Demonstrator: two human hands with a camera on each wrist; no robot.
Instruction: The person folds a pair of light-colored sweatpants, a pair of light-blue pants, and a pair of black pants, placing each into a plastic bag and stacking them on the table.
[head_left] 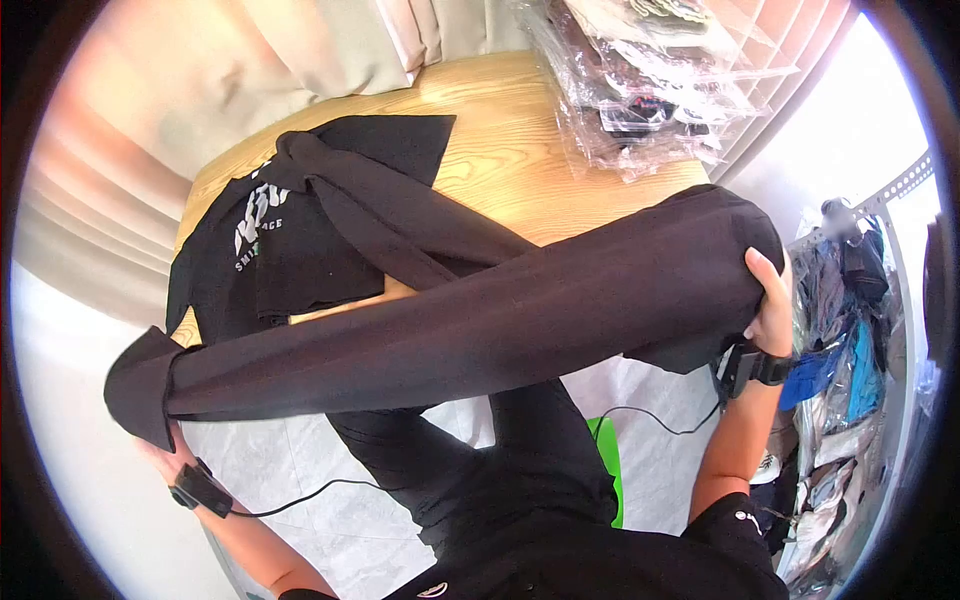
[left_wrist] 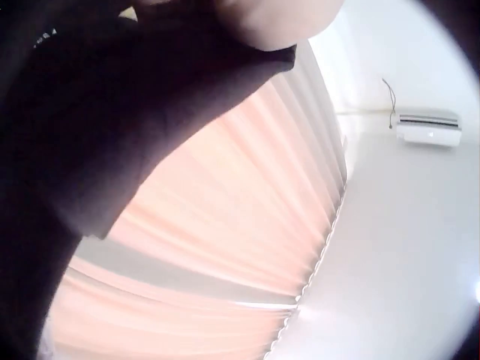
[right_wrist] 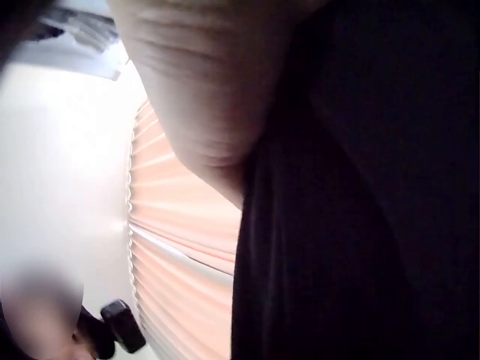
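Observation:
A long dark brown garment [head_left: 460, 335] is stretched in the air between both hands, with a second long part running back onto the table over a black printed shirt [head_left: 330, 230]. At its folded-back left end, my left hand [head_left: 165, 452] grips the cloth from below; its fingers are hidden behind the fabric. The wider right end is pinched by my right hand [head_left: 772, 305], thumb on the near face and the other fingers out of sight. Dark cloth also hangs beside part of the left hand [left_wrist: 281, 19] in the left wrist view and the right hand [right_wrist: 202, 82] in the right wrist view.
Clear-bagged garments [head_left: 650, 100] are piled at the wooden table's [head_left: 500, 150] back right. A rack of bagged clothes [head_left: 840, 330] stands at the right. Curtains [head_left: 230, 90] hang behind the table. Cables run from both wrist devices, and a green object [head_left: 612, 470] is beside the legs.

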